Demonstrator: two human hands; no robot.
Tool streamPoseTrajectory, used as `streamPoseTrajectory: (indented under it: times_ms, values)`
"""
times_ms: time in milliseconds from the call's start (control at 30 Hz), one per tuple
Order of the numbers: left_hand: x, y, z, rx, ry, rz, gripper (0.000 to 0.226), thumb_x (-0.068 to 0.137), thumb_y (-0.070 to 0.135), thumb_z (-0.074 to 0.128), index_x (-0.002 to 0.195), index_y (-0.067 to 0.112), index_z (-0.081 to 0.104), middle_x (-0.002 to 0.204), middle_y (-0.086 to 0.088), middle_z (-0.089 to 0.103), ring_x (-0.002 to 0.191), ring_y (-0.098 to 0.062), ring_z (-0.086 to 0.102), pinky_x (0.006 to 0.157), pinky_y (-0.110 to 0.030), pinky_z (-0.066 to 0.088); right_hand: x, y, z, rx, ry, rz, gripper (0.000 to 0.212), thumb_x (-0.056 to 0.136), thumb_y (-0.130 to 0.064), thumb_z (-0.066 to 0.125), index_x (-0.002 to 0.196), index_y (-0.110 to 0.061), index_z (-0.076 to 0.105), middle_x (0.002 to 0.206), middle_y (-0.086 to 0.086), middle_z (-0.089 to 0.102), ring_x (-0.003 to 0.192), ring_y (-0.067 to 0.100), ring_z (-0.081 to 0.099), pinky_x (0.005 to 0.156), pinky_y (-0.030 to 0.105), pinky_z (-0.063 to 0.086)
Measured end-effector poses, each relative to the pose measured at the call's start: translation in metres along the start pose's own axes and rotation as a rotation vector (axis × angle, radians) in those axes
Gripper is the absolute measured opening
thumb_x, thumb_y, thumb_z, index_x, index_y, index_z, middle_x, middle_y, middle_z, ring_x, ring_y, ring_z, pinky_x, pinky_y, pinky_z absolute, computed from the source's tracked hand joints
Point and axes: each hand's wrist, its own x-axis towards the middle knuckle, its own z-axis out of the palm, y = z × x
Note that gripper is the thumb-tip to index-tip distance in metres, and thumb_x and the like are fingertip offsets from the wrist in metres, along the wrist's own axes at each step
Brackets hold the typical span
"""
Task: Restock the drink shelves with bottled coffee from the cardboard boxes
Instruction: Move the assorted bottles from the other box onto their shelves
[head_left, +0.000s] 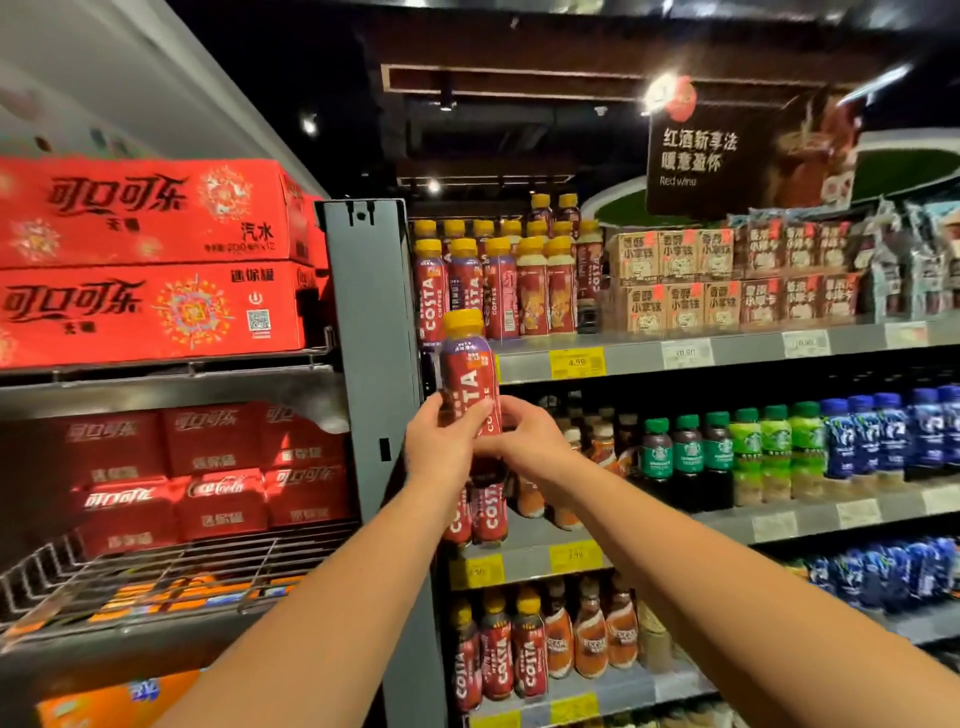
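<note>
A red Costa coffee bottle (467, 371) with a yellow cap stands upright in the air in front of the top shelf's edge (639, 358). My left hand (441, 441) grips its lower part from the left. My right hand (524, 434) holds the same bottle from the right, fingers curled round it. Several more Costa bottles (498, 286) with yellow caps stand in rows on the top shelf just above and behind. Two Costa bottles (480, 512) stand on the middle shelf below my hands. No cardboard box of coffee shows in view.
A grey upright post (371, 332) divides the drink shelves from a wire rack of red cola cases (150, 260) on the left. Brown carton packs (675, 280) fill the top shelf's right. Green and blue bottles (779, 452) line the middle shelf; more bottles (545, 644) stand on the shelf below.
</note>
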Motion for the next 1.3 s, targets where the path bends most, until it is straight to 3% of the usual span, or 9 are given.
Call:
streamPoseTrajectory:
  times_ms: [167,233,367,533,733,800,933,1067,1300]
  values:
    - [0.016,0.013,0.002,-0.193,0.056,-0.083,0.034,0.096,0.048,0.043,0.083,0.023,0.063,0.095,-0.005,0.071,0.088,-0.021,0.068,0.086,-0.040,0.053,0.024,-0.018,-0.017,0.144,-0.021,0.070,0.039,0.071,-0.010,0.077,0.108,-0.016,0.066,0.103,0.006,0.072,0.097,0.024,0.069,0.088,0.038,0.054]
    - [0.023,0.017,0.009,-0.244,0.061,-0.110,0.044,0.097,0.053,0.035,0.085,0.021,0.063,0.102,-0.004,0.069,0.089,-0.017,0.065,0.084,-0.035,0.051,0.042,-0.025,-0.022,0.184,-0.032,0.088,0.038,0.073,-0.011,0.077,0.110,-0.014,0.065,0.105,0.007,0.072,0.098,0.025,0.068,0.088,0.039,0.054]
    - [0.043,0.029,0.030,-0.210,0.068,-0.102,0.058,0.094,0.066,0.021,0.094,0.032,0.068,0.123,-0.002,0.058,0.108,-0.015,0.056,0.099,-0.036,0.042,0.082,-0.039,-0.031,0.188,-0.028,0.052,0.039,0.073,-0.010,0.076,0.110,-0.011,0.063,0.105,0.007,0.071,0.098,0.024,0.068,0.092,0.045,0.053]
    - [0.078,0.042,0.053,-0.248,0.214,-0.003,0.061,0.095,0.063,0.022,0.130,0.025,0.054,0.123,0.001,0.056,0.100,-0.009,0.051,0.084,-0.025,0.036,0.131,-0.061,-0.039,0.143,-0.052,-0.056,0.039,0.076,-0.012,0.075,0.113,-0.012,0.061,0.107,0.005,0.069,0.099,0.021,0.066,0.087,0.038,0.054]
    - [0.112,0.042,0.065,-0.190,0.336,0.034,0.058,0.097,0.059,0.019,0.130,0.027,0.055,0.145,0.000,0.041,0.130,-0.017,0.039,0.112,-0.039,0.027,0.183,-0.069,-0.037,0.084,-0.079,-0.135,0.055,0.078,-0.014,0.076,0.128,-0.012,0.052,0.116,0.005,0.063,0.101,0.019,0.062,0.078,0.029,0.052]
    - [0.119,0.034,0.065,-0.139,0.387,0.036,0.056,0.097,0.058,0.019,0.129,0.029,0.054,0.142,-0.002,0.046,0.130,-0.020,0.041,0.112,-0.044,0.029,0.197,-0.063,-0.031,0.042,-0.113,-0.114,0.056,0.078,-0.014,0.076,0.128,-0.010,0.050,0.116,0.004,0.061,0.101,0.019,0.061,0.077,0.027,0.050]
    - [0.128,0.017,0.063,0.023,0.441,0.063,0.053,0.099,0.052,0.017,0.141,0.029,0.040,0.139,-0.001,0.048,0.129,-0.021,0.041,0.105,-0.037,0.030,0.219,-0.041,-0.015,0.004,-0.196,-0.071,0.058,0.077,-0.011,0.076,0.128,-0.009,0.049,0.118,0.009,0.061,0.102,0.021,0.060,0.074,0.025,0.050]
    - [0.131,0.005,0.069,0.146,0.454,0.116,0.050,0.100,0.048,0.018,0.142,0.030,0.037,0.142,-0.001,0.045,0.130,-0.018,0.040,0.102,-0.031,0.030,0.230,-0.034,-0.012,-0.015,-0.227,-0.033,0.053,0.073,-0.004,0.074,0.120,-0.009,0.050,0.107,0.008,0.062,0.102,0.025,0.060,0.088,0.037,0.052]
    - [0.137,-0.005,0.070,0.175,0.503,0.100,0.055,0.099,0.053,0.017,0.135,0.024,0.047,0.132,-0.002,0.053,0.124,-0.019,0.047,0.102,-0.035,0.036,0.229,-0.033,-0.013,0.082,-0.283,0.106,0.034,0.072,0.004,0.068,0.093,-0.015,0.050,0.089,0.007,0.060,0.078,0.019,0.056,0.059,0.028,0.041]
